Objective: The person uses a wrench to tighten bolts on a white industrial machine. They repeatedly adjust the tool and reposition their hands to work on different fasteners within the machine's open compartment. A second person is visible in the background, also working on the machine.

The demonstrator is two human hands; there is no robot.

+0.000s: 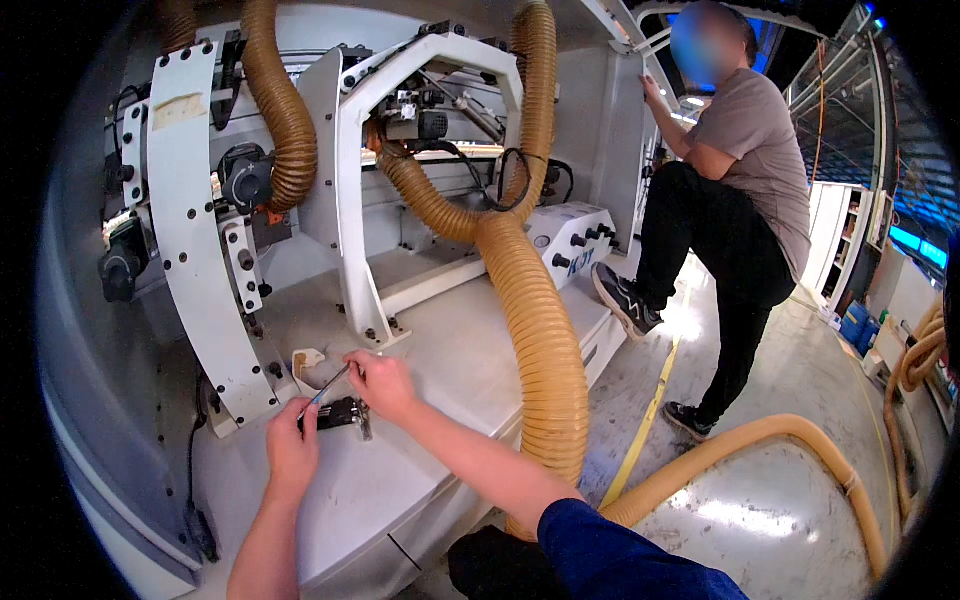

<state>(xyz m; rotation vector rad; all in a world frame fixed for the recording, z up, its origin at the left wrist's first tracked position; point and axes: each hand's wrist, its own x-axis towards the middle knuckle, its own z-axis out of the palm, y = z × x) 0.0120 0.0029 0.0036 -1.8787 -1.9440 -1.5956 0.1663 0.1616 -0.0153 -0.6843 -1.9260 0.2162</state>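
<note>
A thin straight rod (328,385), dark with a bluish stretch near its lower end, runs slantwise between my hands. My left hand (292,440) is closed round its lower end. At the upper end, the fingers of my right hand (383,384) pinch together on it. Just under the rod, a black holder with metal pieces that looks like a hex key set (345,413) lies on the white machine bed (430,400). Beside it, close to the machine frame, sits a small cream-coloured curved piece (306,362).
A white curved upright (190,220) with bolts and a white arched frame (352,200) rise beyond my hands. A ribbed tan hose (535,350) descends on the right. Another person (740,190) stands there, one foot on the machine. A floor hose (740,440) curves across.
</note>
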